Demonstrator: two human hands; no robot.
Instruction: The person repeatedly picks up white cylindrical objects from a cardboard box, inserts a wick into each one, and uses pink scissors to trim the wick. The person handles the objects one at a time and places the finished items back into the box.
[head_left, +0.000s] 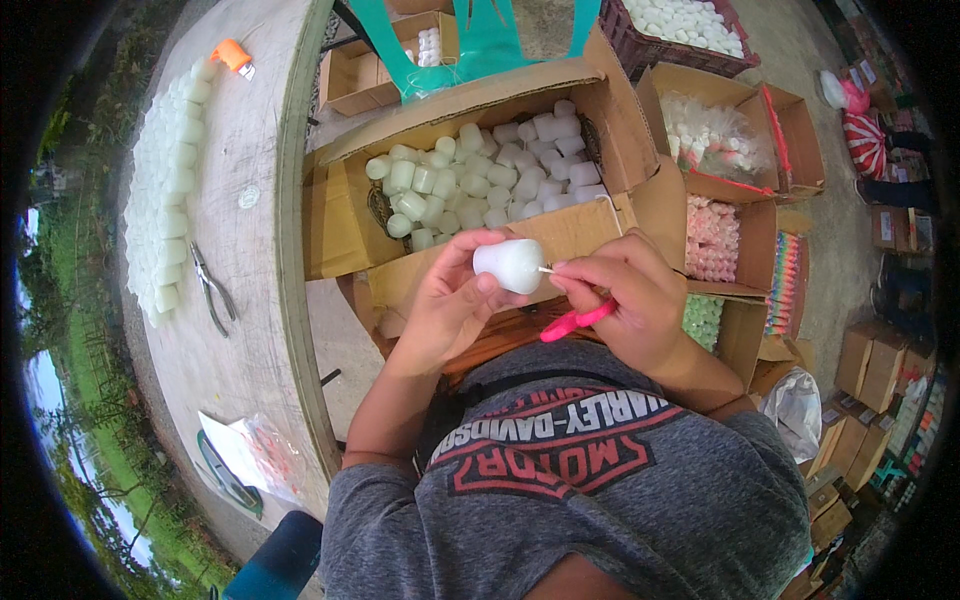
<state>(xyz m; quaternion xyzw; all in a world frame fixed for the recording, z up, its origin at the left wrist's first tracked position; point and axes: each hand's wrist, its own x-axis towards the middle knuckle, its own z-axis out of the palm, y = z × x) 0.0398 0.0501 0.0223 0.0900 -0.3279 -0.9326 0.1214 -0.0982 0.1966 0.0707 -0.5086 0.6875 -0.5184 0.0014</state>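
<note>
Cardboard boxes (pixel 560 235) beside curved concrete table (pixel 250 260), outdoors.

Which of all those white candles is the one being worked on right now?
The white candle held in the left hand, its wick pinched by the right hand; the others lie in boxes or on the table.

pliers (pixel 212 290) on round table (pixel 250 330) (grey, bare)

A candle (pixel 510 264) sits between both hands, before a box (pixel 480 150) of candles; pliers (pixel 212 290) lie left on the worktop (pixel 250 330).
</note>
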